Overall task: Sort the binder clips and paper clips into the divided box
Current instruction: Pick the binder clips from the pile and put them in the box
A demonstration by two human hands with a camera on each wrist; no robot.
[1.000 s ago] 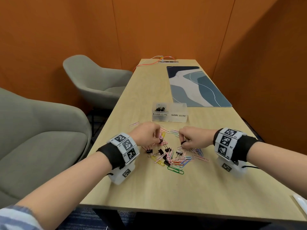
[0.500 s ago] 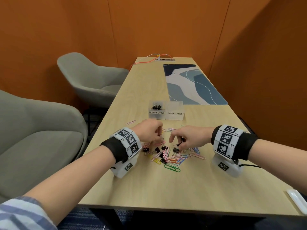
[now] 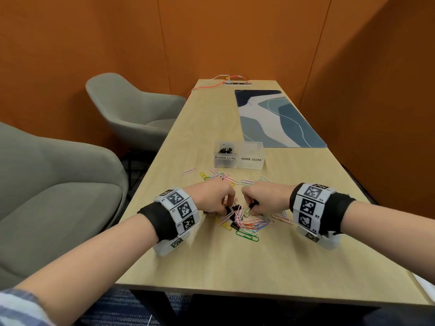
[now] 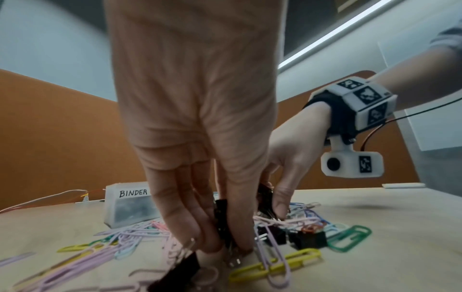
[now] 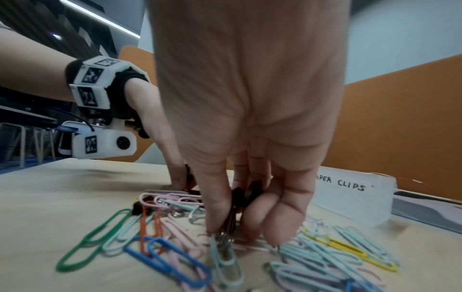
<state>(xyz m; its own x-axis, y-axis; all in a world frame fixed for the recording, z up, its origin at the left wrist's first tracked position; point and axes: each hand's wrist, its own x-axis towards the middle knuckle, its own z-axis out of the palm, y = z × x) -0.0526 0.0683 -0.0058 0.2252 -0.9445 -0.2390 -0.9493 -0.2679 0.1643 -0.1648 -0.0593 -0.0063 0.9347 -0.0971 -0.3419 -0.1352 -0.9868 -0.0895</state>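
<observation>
A loose pile of coloured paper clips (image 3: 247,228) and black binder clips (image 3: 235,225) lies on the wooden table (image 3: 235,267). Both hands reach down into it, close together. My left hand (image 3: 227,209) pinches black binder clips (image 4: 222,223) between thumb and fingers, seen close up in the left wrist view. My right hand (image 3: 251,205) grips black binder clips (image 5: 240,197) in its curled fingers, the tips down among the paper clips (image 5: 155,251). Beyond the pile stands the clear divided box (image 3: 250,164). Its left compartment, labelled BINDER CLIPS, holds several binder clips (image 3: 224,150); the right is labelled PAPER CLIPS.
A blue patterned desk mat (image 3: 277,118) lies beyond the box on the right. A power strip with orange cable (image 3: 236,84) sits at the far end. Two grey armchairs (image 3: 131,109) (image 3: 47,184) stand left of the table. A white object (image 3: 423,285) lies at the near right edge.
Both hands have drawn closer together over the pile. The right index finger, stretched out half a second ago, is now curled down into the clips.
</observation>
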